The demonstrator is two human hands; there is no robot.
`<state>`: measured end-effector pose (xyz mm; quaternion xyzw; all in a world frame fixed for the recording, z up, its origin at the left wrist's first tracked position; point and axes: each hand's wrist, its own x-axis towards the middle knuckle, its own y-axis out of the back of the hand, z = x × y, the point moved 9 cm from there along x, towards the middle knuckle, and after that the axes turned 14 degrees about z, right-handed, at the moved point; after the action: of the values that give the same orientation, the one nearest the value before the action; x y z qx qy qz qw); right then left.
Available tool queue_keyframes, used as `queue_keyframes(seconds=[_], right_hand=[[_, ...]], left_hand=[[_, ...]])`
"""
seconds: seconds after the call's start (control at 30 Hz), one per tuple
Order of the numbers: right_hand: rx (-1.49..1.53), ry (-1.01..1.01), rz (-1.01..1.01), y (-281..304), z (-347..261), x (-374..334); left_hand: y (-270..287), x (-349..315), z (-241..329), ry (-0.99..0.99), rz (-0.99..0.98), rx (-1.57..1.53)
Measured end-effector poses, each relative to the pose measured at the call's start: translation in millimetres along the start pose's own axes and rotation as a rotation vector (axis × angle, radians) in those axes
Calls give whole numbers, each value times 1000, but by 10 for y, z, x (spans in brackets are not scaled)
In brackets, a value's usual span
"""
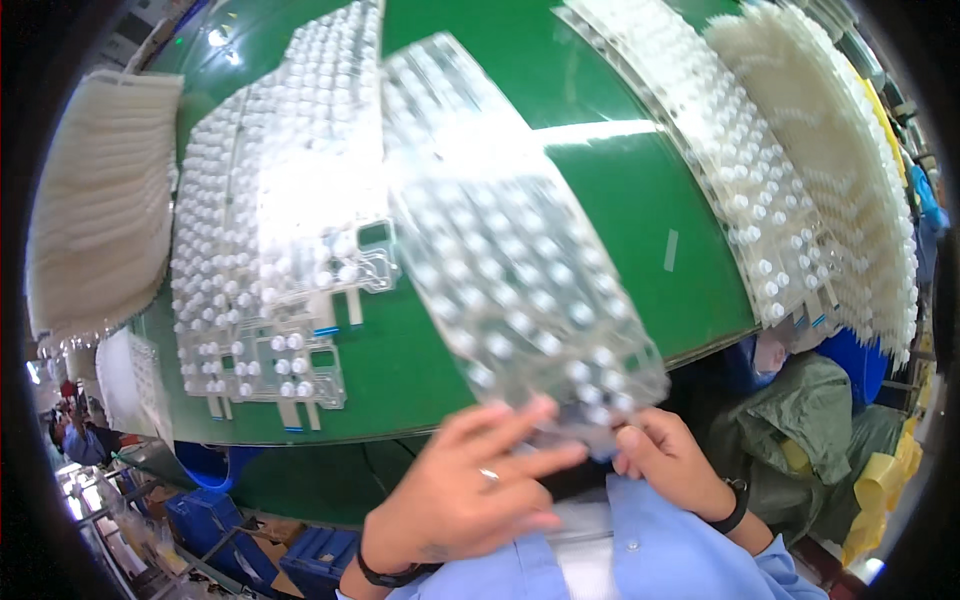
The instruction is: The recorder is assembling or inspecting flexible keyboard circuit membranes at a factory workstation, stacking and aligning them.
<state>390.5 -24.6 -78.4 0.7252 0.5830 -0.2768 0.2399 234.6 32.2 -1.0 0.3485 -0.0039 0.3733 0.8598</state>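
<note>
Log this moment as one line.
left hand: fingers spread at near end of dotted sheet, contact unclear | right hand: pinching same end | green table: overlapping sheets left, more sheets right

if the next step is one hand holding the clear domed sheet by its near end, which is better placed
The right, I think: the right hand appears to pinch the near right corner of the clear domed sheet between thumb and fingers, while the left hand has its fingers spread.
</note>
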Motion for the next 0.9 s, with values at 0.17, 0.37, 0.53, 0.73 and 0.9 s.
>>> queue_keyframes(seconds=[0.17, 0.37, 0.53, 0.73, 0.9], right_hand=[[154, 509, 224, 198, -668, -195], [517, 793, 402, 1133, -1326, -287], [513, 774, 544, 1610, -1377, -110], [-507, 1180, 1412, 1630, -1332, -582], [-605, 1264, 556, 195, -1899, -300]], left_hand=[[-8, 130, 175, -22, 75, -123], [549, -39, 140, 77, 460, -26], [495, -58, 58, 130, 427, 26], [475, -69, -184, 131, 393, 72], [605, -195, -307, 163, 431, 18]])
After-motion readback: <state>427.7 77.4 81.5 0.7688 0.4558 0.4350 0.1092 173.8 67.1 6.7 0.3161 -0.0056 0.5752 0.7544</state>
